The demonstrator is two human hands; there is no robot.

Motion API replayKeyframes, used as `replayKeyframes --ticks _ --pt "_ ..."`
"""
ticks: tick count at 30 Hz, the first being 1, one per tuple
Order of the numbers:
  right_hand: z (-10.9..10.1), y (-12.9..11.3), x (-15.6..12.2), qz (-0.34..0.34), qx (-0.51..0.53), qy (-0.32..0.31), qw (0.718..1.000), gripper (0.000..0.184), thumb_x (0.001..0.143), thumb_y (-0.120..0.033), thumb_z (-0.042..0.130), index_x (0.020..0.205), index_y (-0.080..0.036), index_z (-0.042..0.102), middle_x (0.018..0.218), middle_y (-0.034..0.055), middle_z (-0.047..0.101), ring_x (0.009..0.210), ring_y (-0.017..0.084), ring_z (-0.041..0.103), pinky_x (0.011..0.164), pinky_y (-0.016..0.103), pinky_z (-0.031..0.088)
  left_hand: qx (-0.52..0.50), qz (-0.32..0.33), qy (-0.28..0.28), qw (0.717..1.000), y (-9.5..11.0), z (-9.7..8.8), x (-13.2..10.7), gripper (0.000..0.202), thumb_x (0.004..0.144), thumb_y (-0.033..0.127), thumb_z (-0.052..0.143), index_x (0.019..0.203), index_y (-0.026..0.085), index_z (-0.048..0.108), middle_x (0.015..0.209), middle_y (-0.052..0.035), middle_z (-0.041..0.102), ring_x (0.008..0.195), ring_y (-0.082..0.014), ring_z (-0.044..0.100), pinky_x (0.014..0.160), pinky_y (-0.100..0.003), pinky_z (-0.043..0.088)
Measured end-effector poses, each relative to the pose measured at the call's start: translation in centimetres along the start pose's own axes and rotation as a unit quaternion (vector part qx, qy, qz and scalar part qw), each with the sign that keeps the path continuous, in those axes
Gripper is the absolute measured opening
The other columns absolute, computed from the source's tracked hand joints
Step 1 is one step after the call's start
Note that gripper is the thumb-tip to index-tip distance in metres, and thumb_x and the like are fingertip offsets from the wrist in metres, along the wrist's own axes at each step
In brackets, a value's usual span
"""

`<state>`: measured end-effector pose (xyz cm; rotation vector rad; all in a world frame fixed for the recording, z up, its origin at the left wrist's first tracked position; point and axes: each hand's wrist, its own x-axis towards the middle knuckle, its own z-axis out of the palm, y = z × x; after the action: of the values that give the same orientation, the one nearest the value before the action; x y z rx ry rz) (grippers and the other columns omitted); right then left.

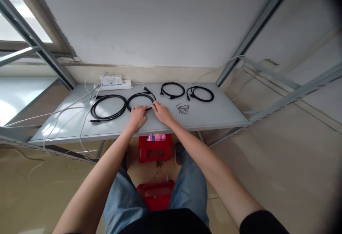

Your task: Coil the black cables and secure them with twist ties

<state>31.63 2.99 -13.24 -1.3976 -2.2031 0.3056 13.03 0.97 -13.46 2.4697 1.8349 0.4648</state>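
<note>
Black cable coil (137, 95): on shelf (208, 119), just left of frame centre. Right hand (161, 112) pinches its right edge; left hand's (138, 117) grip can't be told. Loops may spring apart if pinch slackens, snagging left-hand coil (110, 97) close beside.

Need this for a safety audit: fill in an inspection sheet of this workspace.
Surface: grey shelf, flat.
Work items: four coiled black cables, laid side by side.
Clutter: thin black strands, loose, nearer the front than the two right-hand coils.
Hands: left hand and right hand at the second coil from left; grip unclear.
Cables: white cables cross the shelf's left part, near a power strip.
Surroundings: wall behind; window upper left; red stool below.
</note>
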Motion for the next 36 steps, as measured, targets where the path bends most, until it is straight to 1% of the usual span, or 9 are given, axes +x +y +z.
replayKeyframes --ticks 6,15,19,23,27,31,33,36 --pt "-0.28 -0.12 -0.14 -0.010 -0.005 -0.016 1.000 0.034 0.117 -0.042 0.033 0.126 -0.024 0.061 0.117 0.0065 0.076 0.096 0.022 0.069 0.077 0.027 0.041 -0.014 -0.006 -0.009 1.000 0.19 -0.32 0.00 0.028 0.104 0.021 0.042 0.117 0.022 0.067 0.117 -0.0147 0.074 0.119 -0.0341 0.062 0.096 -0.045 0.039" --pt "-0.18 -0.27 -0.12 0.002 -0.036 -0.033 0.999 0.037 0.118 -0.043 0.032 0.121 -0.024 0.063 0.119 0.0064 0.076 0.099 0.020 0.069 0.077 0.026 0.040 -0.015 0.001 0.001 1.000 0.20 -0.33 -0.07 0.024 0.104 0.021 0.044 0.112 0.022 0.066 0.114 -0.0135 0.074 0.116 -0.0328 0.062 0.093 -0.043 0.038" --pt "-0.33 -0.30 -0.09 0.000 -0.048 -0.036 0.998 0.038 0.118 -0.042 0.032 0.116 -0.023 0.066 0.118 0.0069 0.076 0.099 0.020 0.069 0.078 0.025 0.039 -0.020 0.001 0.000 1.000 0.09 -0.16 -0.02 0.023 0.104 0.021 0.044 0.111 0.022 0.066 0.112 -0.0135 0.073 0.115 -0.0329 0.062 0.094 -0.043 0.038" --pt "-0.52 -0.34 -0.15 -0.002 -0.052 -0.042 0.998 0.036 0.117 -0.038 0.034 0.116 -0.023 0.067 0.114 0.0063 0.076 0.098 0.020 0.068 0.078 0.025 0.039 -0.019 0.000 -0.001 1.000 -0.01 0.04 0.04 0.024 0.104 0.021 0.043 0.112 0.021 0.066 0.112 -0.0141 0.073 0.115 -0.0334 0.062 0.094 -0.044 0.038" --pt "-0.45 -0.55 -0.33 -0.025 -0.060 -0.051 0.997 0.031 0.116 -0.035 0.037 0.115 -0.024 0.067 0.111 0.0062 0.077 0.096 0.020 0.068 0.077 0.026 0.038 -0.005 0.006 0.011 1.000 -0.05 0.18 0.02 0.024 0.105 0.022 0.042 0.110 0.022 0.065 0.111 -0.0133 0.073 0.113 -0.0329 0.063 0.092 -0.044 0.039" --pt "-0.28 -0.63 -0.31 -0.047 -0.055 -0.053 0.996 0.032 0.115 -0.039 0.039 0.112 -0.024 0.068 0.111 0.0066 0.077 0.096 0.020 0.068 0.076 0.027 0.037 0.006 0.013 0.013 1.000 -0.08 0.26 -0.01 0.022 0.105 0.022 0.043 0.109 0.022 0.065 0.110 -0.0128 0.073 0.112 -0.0323 0.063 0.092 -0.044 0.039" --pt "-0.22 -0.48 -0.13 -0.036 -0.042 -0.050 0.997 0.034 0.115 -0.040 0.038 0.109 -0.024 0.068 0.105 0.0057 0.077 0.092 0.020 0.068 0.074 0.027 0.037 0.007 0.019 0.012 1.000 -0.11 0.28 0.00 0.023 0.105 0.021 0.042 0.109 0.022 0.065 0.109 -0.0128 0.073 0.112 -0.0323 0.063 0.092 -0.044 0.039" --pt "-0.02 -0.23 0.23 0.002 -0.017 -0.043 0.999 0.029 0.113 -0.035 0.041 0.110 -0.025 0.068 0.097 0.0034 0.077 0.086 0.020 0.068 0.072 0.026 0.036 0.003 0.023 0.008 1.000 -0.16 0.27 0.02 0.025 0.105 0.021 0.042 0.111 0.022 0.066 0.109 -0.0133 0.073 0.113 -0.0324 0.063 0.093 -0.043 0.039"
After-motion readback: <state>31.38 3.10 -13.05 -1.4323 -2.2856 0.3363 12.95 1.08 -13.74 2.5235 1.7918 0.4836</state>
